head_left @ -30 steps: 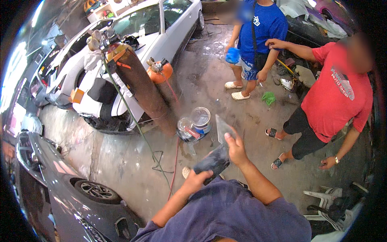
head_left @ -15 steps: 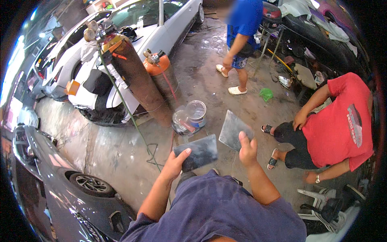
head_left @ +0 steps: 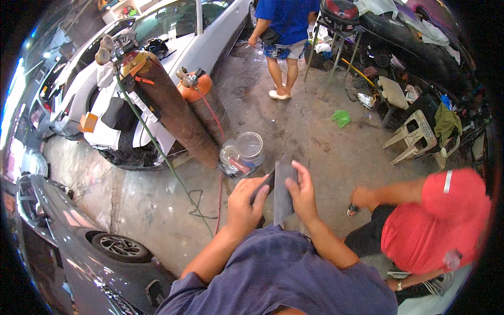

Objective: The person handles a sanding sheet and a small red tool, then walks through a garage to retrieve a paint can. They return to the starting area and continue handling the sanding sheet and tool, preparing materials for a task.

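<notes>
My left hand [head_left: 242, 203] holds a thin dark rectangular sheet [head_left: 270, 184], which is turned nearly edge-on. The fingers hide much of it. Right beside it, my right hand [head_left: 303, 195] grips a second flat grey sheet [head_left: 283, 202], with the thumb against its face. The two sheets stand upright and close together in front of my shirt; I cannot tell whether they touch. Just beyond the hands, a clear-lidded tub [head_left: 249, 148] and a smaller round container sit on the floor, with a reddish thing among them.
Tall gas cylinders [head_left: 173, 105] with hoses stand ahead left, by a white car [head_left: 184, 37]. A dark car [head_left: 79, 236] is close at left. A person in red [head_left: 436, 220] bends at right; one in blue [head_left: 286, 23] is farther off. A plastic chair [head_left: 412, 134] stands right.
Both sheets have swung from face-up and apart to upright and close together. The person in red has bent toward me, and the person in blue has turned and moved away to the left.
</notes>
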Demonstrator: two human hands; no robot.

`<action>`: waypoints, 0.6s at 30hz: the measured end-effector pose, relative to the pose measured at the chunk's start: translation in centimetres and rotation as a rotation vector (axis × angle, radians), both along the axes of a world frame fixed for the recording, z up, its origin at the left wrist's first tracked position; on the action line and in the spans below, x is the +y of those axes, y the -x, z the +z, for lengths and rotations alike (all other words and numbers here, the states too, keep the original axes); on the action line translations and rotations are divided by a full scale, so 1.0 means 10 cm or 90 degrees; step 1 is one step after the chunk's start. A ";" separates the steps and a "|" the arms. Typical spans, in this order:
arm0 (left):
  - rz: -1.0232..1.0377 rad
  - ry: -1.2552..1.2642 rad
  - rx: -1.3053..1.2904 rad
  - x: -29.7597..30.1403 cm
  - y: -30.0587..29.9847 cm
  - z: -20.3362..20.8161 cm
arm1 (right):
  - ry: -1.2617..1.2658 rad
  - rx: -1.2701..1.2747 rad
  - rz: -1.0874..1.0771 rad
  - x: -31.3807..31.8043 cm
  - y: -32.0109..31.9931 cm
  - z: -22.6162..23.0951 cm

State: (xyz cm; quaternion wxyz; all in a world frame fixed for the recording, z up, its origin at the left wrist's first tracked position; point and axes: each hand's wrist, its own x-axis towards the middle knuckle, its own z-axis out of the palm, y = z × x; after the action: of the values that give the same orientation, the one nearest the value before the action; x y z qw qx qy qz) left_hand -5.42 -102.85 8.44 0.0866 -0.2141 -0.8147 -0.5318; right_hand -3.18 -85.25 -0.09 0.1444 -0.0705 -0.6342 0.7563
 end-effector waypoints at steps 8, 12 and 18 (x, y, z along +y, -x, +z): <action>-0.122 -0.368 -0.420 0.22 0.44 -0.27 | 0.430 -0.101 0.041 0.14 0.25 0.13; -0.363 -0.380 -0.476 0.20 0.84 -0.25 | 0.460 -0.094 0.056 0.40 0.58 0.39; -0.469 0.043 -0.271 0.03 1.68 -0.23 | 0.073 -0.116 0.206 0.91 1.07 0.63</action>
State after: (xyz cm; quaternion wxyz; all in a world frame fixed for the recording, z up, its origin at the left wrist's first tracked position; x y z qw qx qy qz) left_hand -22.22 -102.55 6.13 -0.2866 -0.3789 -0.7003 -0.5328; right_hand -13.92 -76.11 6.19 -0.0411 -0.0436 -0.6035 0.7951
